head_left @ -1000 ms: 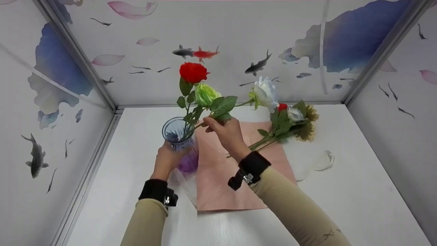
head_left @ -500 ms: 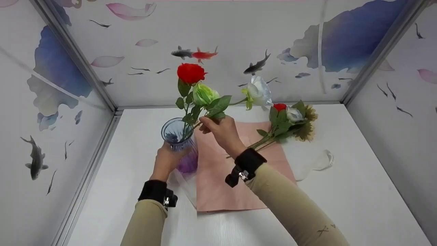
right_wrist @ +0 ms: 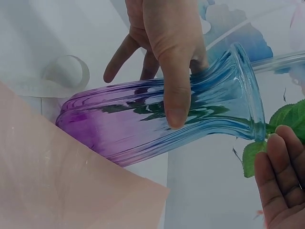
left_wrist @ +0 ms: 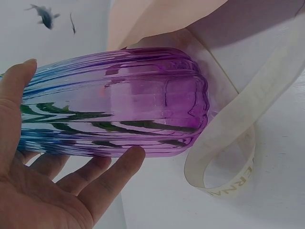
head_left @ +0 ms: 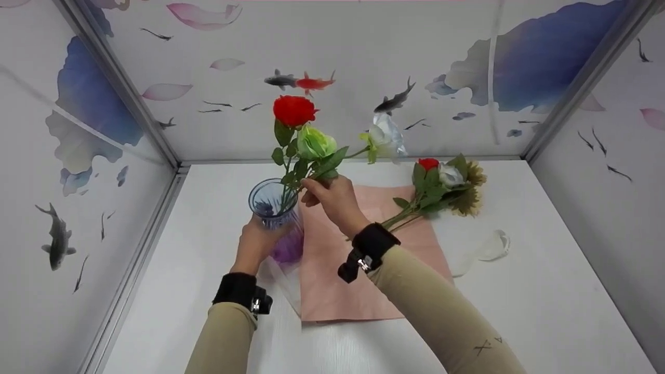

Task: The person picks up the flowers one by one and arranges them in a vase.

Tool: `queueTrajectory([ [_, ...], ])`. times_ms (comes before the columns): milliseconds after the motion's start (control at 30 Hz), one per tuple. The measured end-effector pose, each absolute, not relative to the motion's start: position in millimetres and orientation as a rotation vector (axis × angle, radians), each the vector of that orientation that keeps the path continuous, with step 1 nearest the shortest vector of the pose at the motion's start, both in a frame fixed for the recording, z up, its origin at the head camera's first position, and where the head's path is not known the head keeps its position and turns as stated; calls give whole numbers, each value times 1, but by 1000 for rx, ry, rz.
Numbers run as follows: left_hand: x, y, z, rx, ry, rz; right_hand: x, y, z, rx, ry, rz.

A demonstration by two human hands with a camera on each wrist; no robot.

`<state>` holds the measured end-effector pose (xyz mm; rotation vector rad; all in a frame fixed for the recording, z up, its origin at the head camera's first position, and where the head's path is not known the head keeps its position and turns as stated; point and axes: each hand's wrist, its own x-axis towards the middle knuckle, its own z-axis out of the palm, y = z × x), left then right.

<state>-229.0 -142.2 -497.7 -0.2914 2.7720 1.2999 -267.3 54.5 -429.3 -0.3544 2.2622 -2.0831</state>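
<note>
My left hand (head_left: 257, 241) grips a clear glass vase (head_left: 287, 248), blue at the rim and purple at the base. In the left wrist view the vase (left_wrist: 143, 95) has green stems and leaves showing through its ribbed wall. Out of its mouth stand a red rose (head_left: 294, 110) and a light green rose (head_left: 315, 143). My right hand (head_left: 336, 201) pinches the stem of a white rose (head_left: 385, 137) just right of the rim; the bloom leans out to the right. In the right wrist view the right fingers (right_wrist: 281, 167) are close to the rim beside green leaves.
Pink wrapping paper (head_left: 353, 291) lies on the white table, right of the vase. Across its far right edge rests a bunch with a red rose, a white rose and yellow sunflowers (head_left: 470, 189). A curled whitish ribbon (head_left: 496, 246) lies farther right. Printed panels enclose the table.
My right hand has shifted slightly left toward the vase, and the white rose's bloom has moved left with it. The left hand keeps its hold on the vase.
</note>
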Motion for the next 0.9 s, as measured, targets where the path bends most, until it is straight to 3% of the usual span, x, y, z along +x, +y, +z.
queueTrajectory([
  [900, -229, -142, -498, -295, 2764, 1301, -280, 42, -421, -338, 2463, -1819],
])
